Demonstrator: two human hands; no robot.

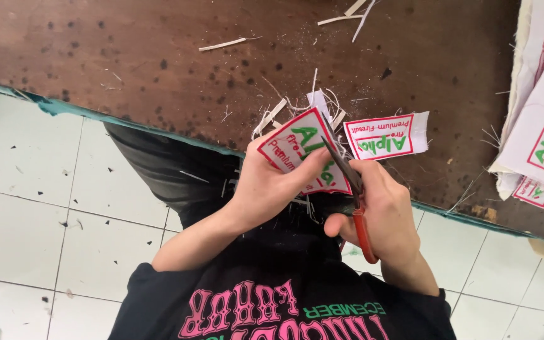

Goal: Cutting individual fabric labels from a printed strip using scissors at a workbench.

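I see the left hand [266, 182] closed around a white fabric label [300, 151] with a red border and green and red print, thumb pressed on its face, held just above the near edge of the table [127, 56]. Right hand [382, 211] is closed on red-handled scissors [351, 195], fingers wrapped round the handle, blades angled up across the held label's right side. I can't tell how far the blades are apart.

A second label of the same kind [386, 136] lies flat on the table just beside the scissor tips, apart from the held one. White offcut strips [278, 113] are scattered on the dark brown, stained tabletop right behind the left hand, more strips [221, 44] farther up. A stack of uncut label fabric [539, 126] sits at the table's right edge, well apart from both hands.

Below the table: white tiled floor [26, 189], black shirt with pink lettering [272, 302].
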